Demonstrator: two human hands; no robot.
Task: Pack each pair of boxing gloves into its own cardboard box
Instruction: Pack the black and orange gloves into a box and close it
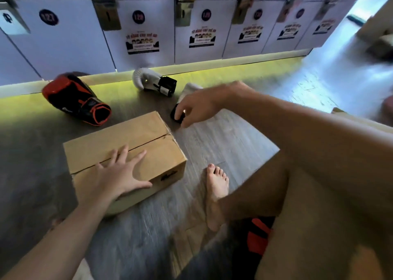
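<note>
A shut cardboard box lies on the floor in front of me. My left hand rests flat on its top, fingers spread. A black-and-red boxing glove lies behind the box to the left. One white glove with a black cuff lies by the lockers. A second white glove is mostly hidden behind my right hand, whose thumb and fingers curl round its black cuff. Another black-and-red glove shows partly under my right leg.
A row of white numbered lockers lines the wall behind the gloves. My bare right foot stands on the wood floor right of the box. A tan edge, perhaps another box, shows behind my right forearm.
</note>
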